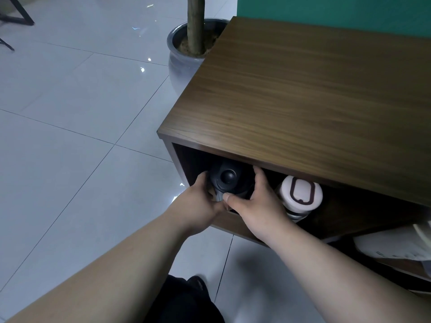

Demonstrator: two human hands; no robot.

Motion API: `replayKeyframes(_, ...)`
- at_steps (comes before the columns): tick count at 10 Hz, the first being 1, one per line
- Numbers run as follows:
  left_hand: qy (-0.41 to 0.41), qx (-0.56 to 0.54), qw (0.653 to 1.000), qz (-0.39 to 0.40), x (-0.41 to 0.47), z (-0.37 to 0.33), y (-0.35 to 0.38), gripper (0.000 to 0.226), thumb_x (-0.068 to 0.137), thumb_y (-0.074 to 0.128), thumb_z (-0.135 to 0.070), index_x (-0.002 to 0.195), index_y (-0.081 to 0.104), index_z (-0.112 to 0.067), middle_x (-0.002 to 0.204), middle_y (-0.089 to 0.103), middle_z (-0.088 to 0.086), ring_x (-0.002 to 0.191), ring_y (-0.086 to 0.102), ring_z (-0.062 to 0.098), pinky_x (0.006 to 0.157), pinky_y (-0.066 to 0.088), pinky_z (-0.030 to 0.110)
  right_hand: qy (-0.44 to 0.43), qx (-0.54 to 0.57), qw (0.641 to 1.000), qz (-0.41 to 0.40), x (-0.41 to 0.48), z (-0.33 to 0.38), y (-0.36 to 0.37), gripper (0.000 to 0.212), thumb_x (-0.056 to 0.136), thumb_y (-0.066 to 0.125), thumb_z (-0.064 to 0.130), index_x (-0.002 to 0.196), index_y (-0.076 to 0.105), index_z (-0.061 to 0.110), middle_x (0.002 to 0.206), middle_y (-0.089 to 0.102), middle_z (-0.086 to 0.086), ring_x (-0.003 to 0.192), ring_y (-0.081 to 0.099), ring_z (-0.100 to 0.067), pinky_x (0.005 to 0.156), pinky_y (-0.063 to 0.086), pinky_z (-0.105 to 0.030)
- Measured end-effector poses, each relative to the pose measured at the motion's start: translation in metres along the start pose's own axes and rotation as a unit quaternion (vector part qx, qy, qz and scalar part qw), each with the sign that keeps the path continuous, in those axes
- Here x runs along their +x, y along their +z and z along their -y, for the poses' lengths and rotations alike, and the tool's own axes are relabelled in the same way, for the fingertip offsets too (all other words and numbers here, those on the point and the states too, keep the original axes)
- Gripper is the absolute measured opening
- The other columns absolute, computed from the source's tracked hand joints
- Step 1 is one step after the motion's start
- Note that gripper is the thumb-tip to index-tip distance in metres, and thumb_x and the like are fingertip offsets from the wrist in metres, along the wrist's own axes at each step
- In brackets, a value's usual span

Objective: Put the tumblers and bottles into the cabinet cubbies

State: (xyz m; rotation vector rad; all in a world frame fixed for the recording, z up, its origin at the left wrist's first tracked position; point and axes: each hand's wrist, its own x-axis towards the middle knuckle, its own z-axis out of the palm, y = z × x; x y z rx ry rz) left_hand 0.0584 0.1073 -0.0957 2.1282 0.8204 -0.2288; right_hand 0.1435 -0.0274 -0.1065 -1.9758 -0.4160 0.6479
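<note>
Both hands, left hand point(198, 203) and right hand point(254, 201), grip one black tumbler point(227, 180) inside the cabinet cubby point(186, 164), beside one white bottle point(299, 194).

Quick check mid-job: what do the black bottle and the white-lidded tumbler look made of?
Black bottle: matte black lid, probably plastic, showing only dull highlights; its body is hidden by both hands. White-lidded tumbler: smooth satin white lid, likely plastic, above a shiny, seemingly metal band.
</note>
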Motion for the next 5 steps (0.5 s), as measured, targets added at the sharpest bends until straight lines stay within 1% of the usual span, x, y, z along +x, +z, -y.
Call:
replayKeyframes(1, -0.028, 0.021, 0.999, 0.025, -0.001, 0.003, 0.001, 0.077, 0.087, 0.074, -0.055, 0.148, 0.038, -0.023, 0.107, 0.074, -0.002, 0.098, 0.066, 0.023, 0.072, 0.048, 0.032, -0.003, -0.01, 1.0, 0.008, -0.005, 0.003, -0.004, 0.087, 0.075, 0.076, 0.038, 0.146, 0.026, 0.038, 0.132, 0.044, 0.022, 0.123, 0.042, -0.001, 0.097, 0.031, -0.022)
replayKeyframes(2, -0.053, 0.019, 0.998, 0.034, -0.007, 0.002, -0.004, 0.09, 0.088, 0.074, -0.05, 0.159, 0.029, -0.015, 0.13, 0.07, 0.005, 0.102, 0.059, 0.02, 0.081, 0.044, 0.03, 0.002, -0.01, 0.999, 0.035, -0.015, 0.005, -0.009, 0.098, 0.08, 0.076, 0.036, 0.156, 0.013, 0.029, 0.135, 0.035, 0.022, 0.125, 0.03, 0.005, 0.101, 0.025, -0.019)
replayKeyframes(3, -0.072, -0.04, 0.996, 0.04, -0.022, 0.003, -0.015, 0.093, 0.08, 0.077, -0.058, 0.155, 0.038, -0.019, 0.127, 0.07, 0.005, 0.111, 0.066, 0.024, 0.087, 0.051, 0.034, 0.03, -0.01, 0.997, 0.068, -0.036, 0.004, -0.014, 0.115, 0.069, 0.068, 0.058, 0.158, 0.002, 0.026, 0.161, 0.024, 0.009, 0.145, 0.023, -0.005, 0.116, 0.023, -0.03)
replayKeyframes(4, -0.079, -0.082, 0.992, 0.057, -0.042, -0.003, -0.026, 0.056, 0.087, 0.077, -0.056, 0.131, 0.057, -0.027, 0.121, 0.07, 0.003, 0.112, 0.068, 0.025, 0.086, 0.054, 0.037, 0.043, 0.011, 0.995, 0.087, -0.061, 0.008, -0.03, 0.105, 0.074, 0.067, 0.055, 0.158, 0.011, 0.025, 0.161, 0.028, 0.006, 0.141, 0.027, -0.003, 0.111, 0.023, -0.025)
replayKeyframes(5, -0.048, -0.093, 0.993, 0.059, -0.075, -0.016, -0.029, 0.037, 0.088, 0.073, -0.06, 0.107, 0.068, -0.028, 0.111, 0.075, 0.001, 0.105, 0.072, 0.022, 0.088, 0.055, 0.036, 0.049, 0.09, 0.991, 0.08, -0.093, 0.02, -0.052, 0.08, 0.083, 0.068, 0.046, 0.151, 0.033, 0.026, 0.153, 0.039, 0.007, 0.131, 0.039, 0.0, 0.108, 0.03, -0.026)
